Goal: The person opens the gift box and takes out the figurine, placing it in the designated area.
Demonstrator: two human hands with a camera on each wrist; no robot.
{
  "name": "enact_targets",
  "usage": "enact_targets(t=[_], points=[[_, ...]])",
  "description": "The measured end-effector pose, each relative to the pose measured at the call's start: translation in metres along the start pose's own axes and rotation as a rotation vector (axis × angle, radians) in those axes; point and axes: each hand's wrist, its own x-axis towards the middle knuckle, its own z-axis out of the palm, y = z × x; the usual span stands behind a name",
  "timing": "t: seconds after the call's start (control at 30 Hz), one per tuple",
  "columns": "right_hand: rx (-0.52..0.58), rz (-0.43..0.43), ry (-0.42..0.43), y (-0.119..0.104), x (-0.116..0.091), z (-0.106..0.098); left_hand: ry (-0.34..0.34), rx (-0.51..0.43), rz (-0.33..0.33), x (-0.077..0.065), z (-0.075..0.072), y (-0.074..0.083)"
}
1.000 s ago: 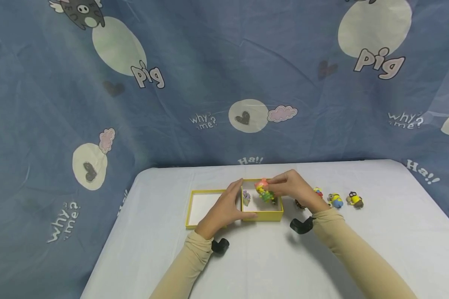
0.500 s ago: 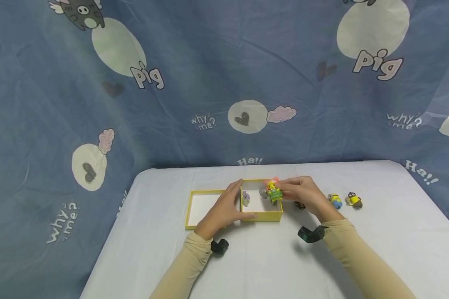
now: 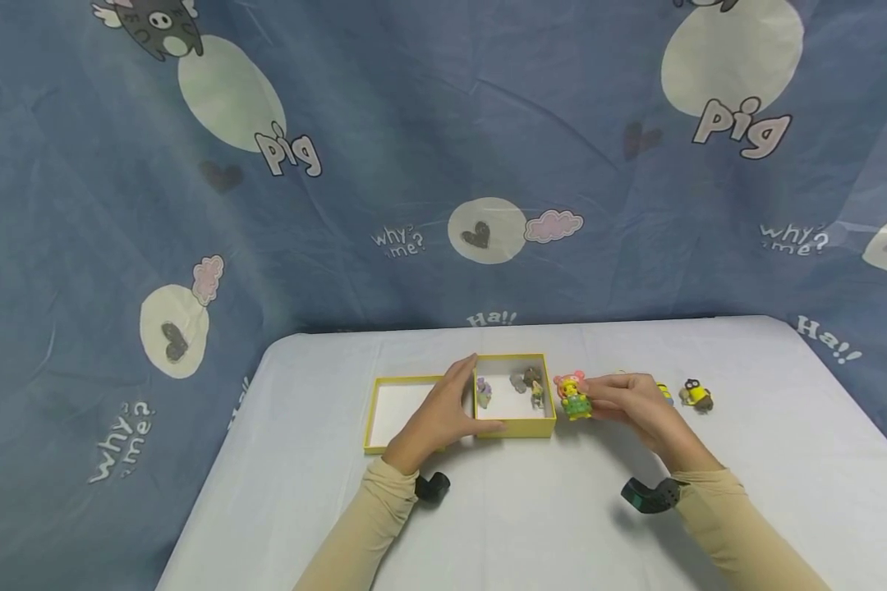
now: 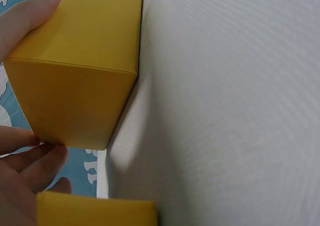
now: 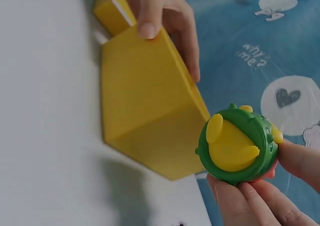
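My right hand (image 3: pixel 636 406) pinches a toy figurine (image 3: pixel 572 396) with pink hair, a yellow face and a green dress, just right of the yellow box (image 3: pixel 521 428). In the right wrist view the figurine's green and yellow underside (image 5: pixel 232 148) faces the camera, between thumb and fingers. The left hand (image 3: pixel 443 414) grips the box at its left side, thumb on the front wall and fingers at the back, as the left wrist view also shows. Inside the box lie several small figures, among them a purple one (image 3: pixel 484 392) at the left and a brown one (image 3: pixel 531 377) at the back right.
Left of the box lies its shallow lid (image 3: pixel 399 410), white inside, partly behind the left hand. A yellow and black figurine (image 3: pixel 697 396) sits at the right. Another yellow figurine (image 3: pixel 665 392) is mostly hidden by the right hand. White cloth (image 3: pixel 532 509) covers the table.
My right hand has lifted the pink-haired figurine out from over the box and carried it right, past the box's right wall. Small figures in the box now show. The left hand stays put.
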Motion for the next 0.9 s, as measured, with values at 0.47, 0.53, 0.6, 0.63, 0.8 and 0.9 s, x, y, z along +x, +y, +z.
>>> enact_targets(t=[0.47, 0.53, 0.6, 0.63, 0.8, 0.9], points=[[0.011, 0.05, -0.012, 0.038, -0.019, -0.02, 0.003, 0.0, -0.008, 0.0, 0.001, 0.0], [-0.009, 0.065, 0.002, 0.041, -0.021, -0.021, 0.002, 0.001, -0.007, 0.0, 0.001, 0.0], [-0.026, 0.078, 0.008, 0.045, -0.023, -0.022, 0.001, -0.001, -0.005, 0.0, 0.001, 0.0], [-0.03, 0.084, 0.012, 0.046, -0.024, -0.023, 0.0, -0.002, -0.003, 0.0, 0.001, 0.0], [-0.022, 0.078, 0.003, 0.051, -0.026, -0.024, 0.0, -0.007, 0.0, 0.0, 0.001, -0.001], [-0.01, 0.075, 0.0, 0.052, -0.026, -0.025, 0.002, -0.008, 0.006, 0.0, 0.001, -0.001]])
